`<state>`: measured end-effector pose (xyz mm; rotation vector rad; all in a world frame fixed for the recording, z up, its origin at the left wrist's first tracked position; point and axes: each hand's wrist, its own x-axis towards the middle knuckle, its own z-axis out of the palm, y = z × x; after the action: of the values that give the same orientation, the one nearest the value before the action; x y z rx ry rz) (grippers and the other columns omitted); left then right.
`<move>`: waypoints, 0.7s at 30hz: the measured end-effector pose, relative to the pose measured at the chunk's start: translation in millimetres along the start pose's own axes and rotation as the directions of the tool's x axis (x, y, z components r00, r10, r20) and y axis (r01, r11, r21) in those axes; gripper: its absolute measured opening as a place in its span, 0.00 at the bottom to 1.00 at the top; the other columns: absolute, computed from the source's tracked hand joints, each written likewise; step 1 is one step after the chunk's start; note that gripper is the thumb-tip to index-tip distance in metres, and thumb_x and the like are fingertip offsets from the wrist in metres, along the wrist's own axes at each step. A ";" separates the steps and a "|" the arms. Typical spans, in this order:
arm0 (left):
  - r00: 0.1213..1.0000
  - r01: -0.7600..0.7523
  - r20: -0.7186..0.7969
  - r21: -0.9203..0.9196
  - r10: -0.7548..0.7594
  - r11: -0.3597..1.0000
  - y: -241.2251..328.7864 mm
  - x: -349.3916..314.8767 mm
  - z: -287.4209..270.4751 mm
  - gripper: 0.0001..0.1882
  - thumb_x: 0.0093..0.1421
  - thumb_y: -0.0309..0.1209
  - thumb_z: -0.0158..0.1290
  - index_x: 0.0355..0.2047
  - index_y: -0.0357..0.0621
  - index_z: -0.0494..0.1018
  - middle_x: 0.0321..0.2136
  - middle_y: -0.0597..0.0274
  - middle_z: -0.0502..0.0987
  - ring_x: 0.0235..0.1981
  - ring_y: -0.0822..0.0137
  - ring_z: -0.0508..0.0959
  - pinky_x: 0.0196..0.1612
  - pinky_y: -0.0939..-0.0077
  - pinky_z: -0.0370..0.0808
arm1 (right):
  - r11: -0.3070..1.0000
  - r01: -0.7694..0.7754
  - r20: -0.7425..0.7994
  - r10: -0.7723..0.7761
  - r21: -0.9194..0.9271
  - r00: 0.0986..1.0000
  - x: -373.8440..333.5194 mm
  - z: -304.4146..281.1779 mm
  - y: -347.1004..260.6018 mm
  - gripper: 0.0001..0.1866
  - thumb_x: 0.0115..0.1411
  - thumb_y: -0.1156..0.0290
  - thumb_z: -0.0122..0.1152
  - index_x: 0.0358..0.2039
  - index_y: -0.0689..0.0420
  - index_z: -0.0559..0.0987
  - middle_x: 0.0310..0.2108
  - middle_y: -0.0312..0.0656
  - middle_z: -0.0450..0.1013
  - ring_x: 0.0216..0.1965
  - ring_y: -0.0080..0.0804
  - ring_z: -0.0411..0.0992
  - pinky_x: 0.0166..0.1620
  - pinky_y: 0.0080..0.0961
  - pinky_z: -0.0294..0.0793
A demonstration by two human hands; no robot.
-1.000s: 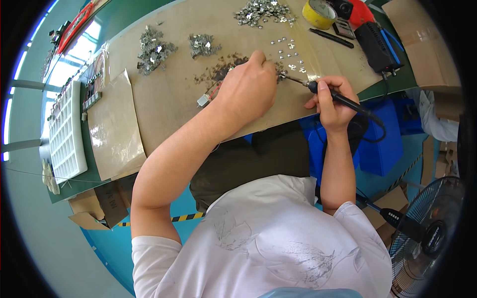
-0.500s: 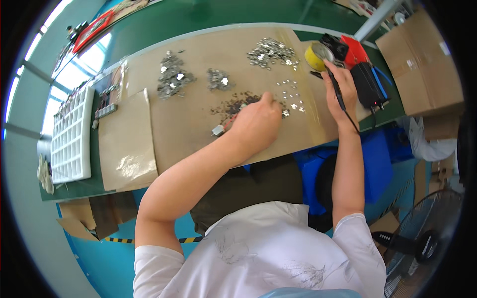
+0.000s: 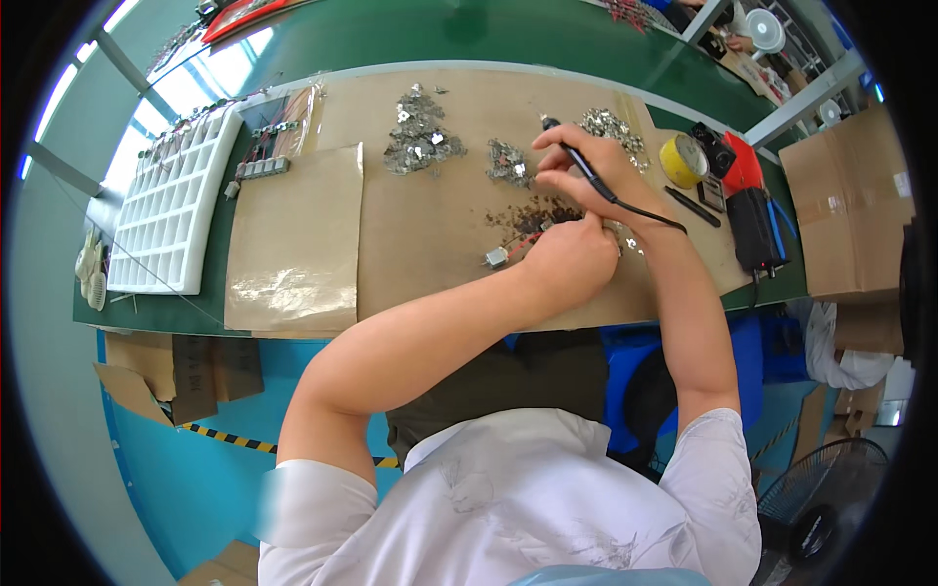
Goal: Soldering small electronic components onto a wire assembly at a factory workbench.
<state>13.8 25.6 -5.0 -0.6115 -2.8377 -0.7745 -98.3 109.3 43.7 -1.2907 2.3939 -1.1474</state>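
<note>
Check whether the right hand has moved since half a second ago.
Yes, leftward: the right hand was by the near side of the yellow tape roll; now it is left of the roll, nearer the small grey pile.

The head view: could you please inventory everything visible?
Mat: 1, brown, centre
Sheet: 1, brown, mat's left
Tray: 1, white, far left
Metal piles: 3, silver, on mat
Motor: 1, silver, mat's middle
Crumbs: many, brown, beyond motor
Tape: 1, yellow, mat's right
Rod: 1, black, below tape
Box: 1, black, right of mat
Cartons: several, brown, both sides
Floor fan: 1, black, lower right
Soldering iron: 1, black, in right hand
Left hand: 1, bare, near motor
Right hand: 1, bare, above mat
</note>
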 end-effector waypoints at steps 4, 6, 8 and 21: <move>0.999 -0.027 0.040 -0.013 0.028 1.000 3.8 3.2 -1.9 0.10 0.51 0.24 0.57 0.35 0.32 0.76 0.40 0.38 0.76 0.35 0.46 0.83 0.37 0.57 0.82 | 0.998 0.001 0.085 0.004 -0.061 0.996 9.5 -0.8 4.9 0.19 0.55 0.77 0.70 0.47 0.56 0.78 0.30 0.39 0.82 0.33 0.28 0.80 0.41 0.25 0.79; 0.999 -0.028 0.022 -0.019 0.028 0.999 3.6 2.7 -2.6 0.10 0.51 0.24 0.57 0.35 0.32 0.76 0.40 0.37 0.76 0.35 0.46 0.83 0.38 0.56 0.82 | 0.996 -0.016 0.121 0.027 -0.089 0.992 13.2 -2.0 6.1 0.19 0.55 0.77 0.70 0.47 0.56 0.78 0.29 0.38 0.82 0.32 0.28 0.80 0.40 0.26 0.79; 1.000 -0.005 -0.011 -0.040 0.004 0.999 1.4 -0.5 -4.2 0.10 0.52 0.24 0.57 0.35 0.33 0.76 0.41 0.36 0.75 0.35 0.44 0.83 0.40 0.53 0.81 | 0.994 0.032 0.088 -0.023 -0.105 0.996 17.2 2.2 5.3 0.17 0.56 0.76 0.69 0.47 0.55 0.78 0.29 0.38 0.82 0.32 0.27 0.80 0.39 0.26 0.78; 1.000 0.001 -0.029 -0.068 -0.003 0.998 1.5 -1.0 -5.8 0.11 0.61 0.33 0.59 0.33 0.35 0.79 0.38 0.46 0.76 0.36 0.45 0.81 0.42 0.52 0.80 | 0.995 -0.057 -0.825 0.097 0.078 0.557 -125.0 28.7 25.8 0.20 0.58 0.81 0.71 0.51 0.60 0.77 0.36 0.40 0.83 0.25 0.17 0.76 0.23 0.14 0.76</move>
<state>15.5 23.5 0.4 -0.6011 -2.7960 -0.8757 -25.1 199.0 -17.1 -0.6327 2.9363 -2.1366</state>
